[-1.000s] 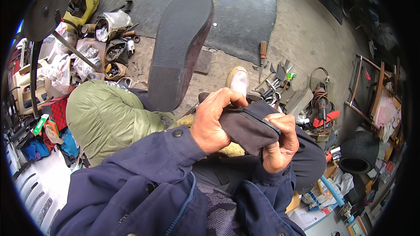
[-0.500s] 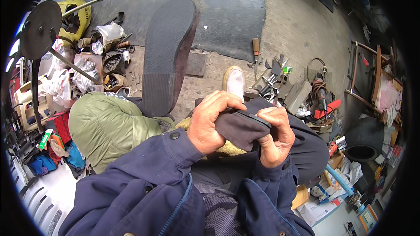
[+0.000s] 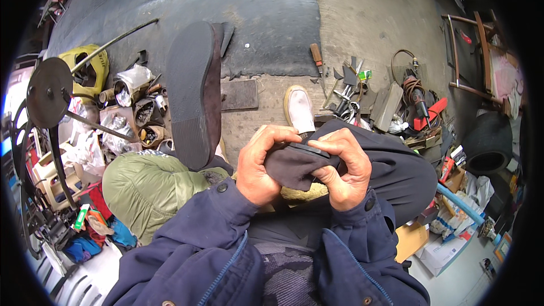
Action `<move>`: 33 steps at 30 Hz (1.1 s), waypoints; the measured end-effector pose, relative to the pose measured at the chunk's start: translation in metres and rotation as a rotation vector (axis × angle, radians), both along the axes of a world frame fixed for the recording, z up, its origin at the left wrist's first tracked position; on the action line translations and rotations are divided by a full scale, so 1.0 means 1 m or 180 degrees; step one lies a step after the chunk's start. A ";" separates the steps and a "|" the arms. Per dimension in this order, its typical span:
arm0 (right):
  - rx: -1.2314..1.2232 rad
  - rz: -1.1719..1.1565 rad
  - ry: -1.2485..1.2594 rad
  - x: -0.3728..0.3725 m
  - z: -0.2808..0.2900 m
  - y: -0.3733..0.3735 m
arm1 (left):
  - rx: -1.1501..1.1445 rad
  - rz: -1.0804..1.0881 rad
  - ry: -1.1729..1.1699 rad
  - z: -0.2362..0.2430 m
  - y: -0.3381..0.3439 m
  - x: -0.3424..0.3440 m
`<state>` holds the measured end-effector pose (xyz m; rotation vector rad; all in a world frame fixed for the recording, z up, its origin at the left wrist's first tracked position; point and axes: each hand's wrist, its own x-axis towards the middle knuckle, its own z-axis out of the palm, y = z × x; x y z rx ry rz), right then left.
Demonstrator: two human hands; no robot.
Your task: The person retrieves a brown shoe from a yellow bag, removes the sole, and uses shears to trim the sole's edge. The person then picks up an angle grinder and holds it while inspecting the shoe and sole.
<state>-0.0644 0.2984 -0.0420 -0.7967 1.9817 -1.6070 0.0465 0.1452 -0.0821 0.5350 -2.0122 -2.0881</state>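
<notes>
Two-handed, holding a dark brown piece just below the frame's centre: clamped in the left hand, pinched firmly by the right hand. Now gripped nearer the left hand along its black edge, seemingly concentrating pressure there.

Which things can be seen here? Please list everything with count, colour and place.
Shoe-like item: one, dark brown, between the hands
Shoe with sole showing: one, black, left of centre
Light shoe: one clearly, white, centre
Screwdriver: one, orange handle, upper centre
Power tool: one, dark, right floor
Tyre: one, black, far right
Open container: one, yellow, upper left
Disc: one, dark, far left
Quilted cloth: one, green, lower left
Small clutter: uncountable, mixed, both sides
Sleeves: two, navy, lower centre
Left hand: one, bare, centre
Right hand: one, bare, centre
</notes>
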 end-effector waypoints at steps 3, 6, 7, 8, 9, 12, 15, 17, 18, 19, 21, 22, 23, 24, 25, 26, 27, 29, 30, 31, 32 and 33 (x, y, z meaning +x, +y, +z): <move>0.0009 0.0029 -0.0097 0.001 0.000 -0.002 | -0.0359 0.0118 0.0376 -0.001 0.003 -0.005; 0.0040 0.0034 -0.0166 0.002 0.001 -0.002 | -0.0473 0.0021 0.0413 -0.002 0.002 -0.004; 0.0023 0.0031 -0.0164 0.002 0.001 -0.002 | -0.0357 0.0008 0.0382 -0.003 0.002 -0.003; 0.0015 0.0033 -0.0162 0.002 0.000 -0.002 | -0.0279 0.0010 0.0331 -0.003 0.003 -0.002; 0.0036 0.0046 -0.0146 0.002 0.000 -0.002 | -0.0202 0.0014 0.0281 -0.004 0.004 -0.001; 0.0093 0.0074 -0.0117 0.001 0.000 -0.002 | 0.0084 0.0034 0.0146 -0.005 0.005 0.001; 0.0081 0.0067 -0.0112 0.002 0.000 -0.002 | 0.0336 0.0014 -0.0037 -0.003 0.006 0.003; 0.0084 0.0079 -0.0092 0.002 0.001 -0.002 | 0.0362 0.0011 -0.0019 -0.003 0.005 0.003; 0.0084 0.0074 -0.0091 0.002 0.001 -0.002 | 0.0360 0.0014 0.0001 -0.003 0.005 0.003; 0.0083 0.0071 -0.0090 0.002 0.001 -0.002 | 0.0375 0.0002 -0.0036 -0.003 0.005 0.003; 0.0083 0.0066 -0.0093 0.002 0.001 -0.002 | 0.0403 -0.0017 -0.0108 -0.003 0.005 0.003; 0.0084 0.0064 -0.0098 0.003 0.001 -0.002 | 0.0452 -0.0002 -0.0105 -0.003 0.005 0.003; 0.0083 0.0063 -0.0101 0.003 0.001 -0.002 | 0.0499 0.0014 -0.0099 -0.003 0.005 0.003; 0.0083 0.0055 -0.0098 0.003 0.001 -0.002 | 0.0546 0.0030 -0.0093 -0.002 0.005 0.003; 0.0083 0.0047 -0.0094 0.003 0.001 -0.003 | 0.0547 0.0013 -0.0069 -0.002 0.006 0.003; 0.0083 0.0038 -0.0092 0.004 0.001 -0.003 | 0.0549 -0.0006 -0.0046 -0.001 0.006 0.002; 0.0110 0.0031 -0.0072 0.004 0.002 -0.002 | 0.0549 -0.0025 -0.0022 0.000 0.006 0.002; 0.0162 0.0023 -0.0031 0.004 0.003 -0.002 | 0.1171 0.0021 -0.0127 0.005 0.008 0.002; 0.0168 0.0020 0.0018 0.004 0.004 -0.002 | 0.1483 0.0047 -0.0180 0.006 0.009 0.002; 0.0173 0.0022 0.0066 0.004 0.005 -0.003 | 0.1430 0.0100 -0.0093 0.007 0.011 0.002; 0.0178 0.0026 0.0115 0.005 0.005 -0.003 | 0.1376 0.0155 -0.0006 0.008 0.012 0.001; 0.0160 0.0028 0.0140 0.005 0.006 -0.003 | 0.1322 0.0212 0.0082 0.008 0.013 0.001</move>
